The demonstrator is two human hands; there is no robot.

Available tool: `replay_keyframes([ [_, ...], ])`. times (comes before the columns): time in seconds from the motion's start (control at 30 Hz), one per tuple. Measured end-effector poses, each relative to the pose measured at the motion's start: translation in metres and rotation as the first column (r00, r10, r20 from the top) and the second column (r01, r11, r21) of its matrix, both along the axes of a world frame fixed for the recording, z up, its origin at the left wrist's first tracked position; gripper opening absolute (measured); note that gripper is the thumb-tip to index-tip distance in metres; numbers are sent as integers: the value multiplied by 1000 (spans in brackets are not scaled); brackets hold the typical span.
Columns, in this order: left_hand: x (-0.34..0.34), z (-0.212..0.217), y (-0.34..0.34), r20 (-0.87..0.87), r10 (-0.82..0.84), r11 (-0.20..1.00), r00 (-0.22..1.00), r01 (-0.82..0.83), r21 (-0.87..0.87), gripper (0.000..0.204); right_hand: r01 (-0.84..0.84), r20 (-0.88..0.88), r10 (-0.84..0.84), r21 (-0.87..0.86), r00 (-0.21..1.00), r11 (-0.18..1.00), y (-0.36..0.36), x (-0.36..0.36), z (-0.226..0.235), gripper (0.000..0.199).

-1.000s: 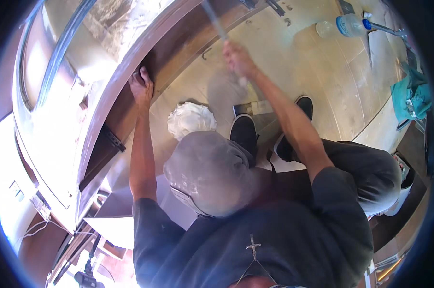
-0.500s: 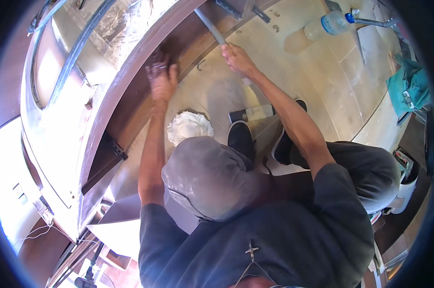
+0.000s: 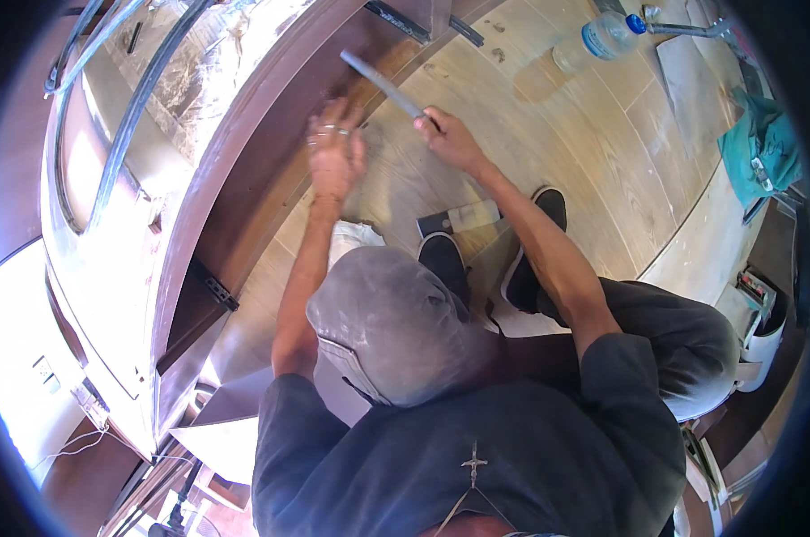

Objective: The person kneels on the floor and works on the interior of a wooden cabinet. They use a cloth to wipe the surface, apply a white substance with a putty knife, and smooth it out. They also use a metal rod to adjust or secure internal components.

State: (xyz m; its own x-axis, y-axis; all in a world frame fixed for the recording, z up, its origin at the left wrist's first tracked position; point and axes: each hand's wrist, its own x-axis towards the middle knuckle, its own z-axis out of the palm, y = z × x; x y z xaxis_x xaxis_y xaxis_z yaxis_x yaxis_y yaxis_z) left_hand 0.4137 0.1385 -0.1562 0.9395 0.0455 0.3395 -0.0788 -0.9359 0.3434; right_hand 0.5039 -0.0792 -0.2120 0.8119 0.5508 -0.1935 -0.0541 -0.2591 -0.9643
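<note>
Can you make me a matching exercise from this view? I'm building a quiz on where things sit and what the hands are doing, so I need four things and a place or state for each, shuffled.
Things:
1. right hand
2. left hand
3. plastic bottle
4. teal cloth

Places or states:
A. lying on the wood floor at the top of the view
B. open, fingers spread, against the dark wooden edge
C. closed around a flat grey bar
D. crumpled on the floor at the right edge

Pairs: 1-C, 2-B, 3-A, 4-D
</note>
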Motion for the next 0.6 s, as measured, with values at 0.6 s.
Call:
replay_keyframes([
  [0.6,26,-48,75,-32,480,877,876,-481,-16,40,17,364,158,-433,918,901,34,1,0,47],
])
